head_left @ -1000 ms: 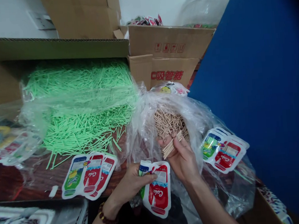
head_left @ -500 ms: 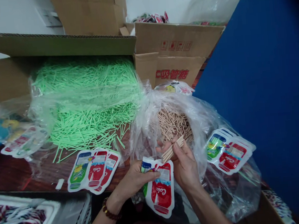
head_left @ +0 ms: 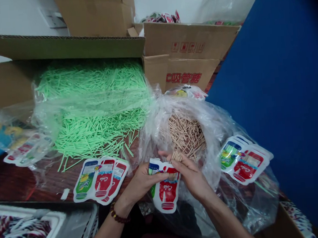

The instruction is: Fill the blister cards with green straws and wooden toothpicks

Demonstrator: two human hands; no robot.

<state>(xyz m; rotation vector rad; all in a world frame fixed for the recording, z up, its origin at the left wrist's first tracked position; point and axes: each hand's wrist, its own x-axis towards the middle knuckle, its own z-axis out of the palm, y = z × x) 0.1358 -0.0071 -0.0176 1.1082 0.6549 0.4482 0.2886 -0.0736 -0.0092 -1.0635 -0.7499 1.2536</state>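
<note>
My left hand (head_left: 145, 178) grips a bottle-shaped pouch (head_left: 167, 197) with a red Cola side and a green side. My right hand (head_left: 189, 173) pinches a small bundle of brown sticks (head_left: 176, 156) at the pouch's top edge; their lower ends appear to be inside the red half. Just beyond, a clear plastic bag (head_left: 155, 137) lies open around a heap of loose brown sticks (head_left: 187, 135). Green sticks show through a window in the pouch's left half.
Bright green sticks (head_left: 101, 127) spill from a bagged cardboard box (head_left: 73, 45) at left. Cola and green pouches (head_left: 101, 180) lie on the dark table, with another stack (head_left: 245, 160) at right. A white foam box (head_left: 55, 224) of striped items stands lower left; a blue panel (head_left: 269, 88) borders the right.
My right hand has tilted the brown sticks upright and moved their lower ends into the pouch's mouth. The pouch has shifted slightly up and stands straighter.
</note>
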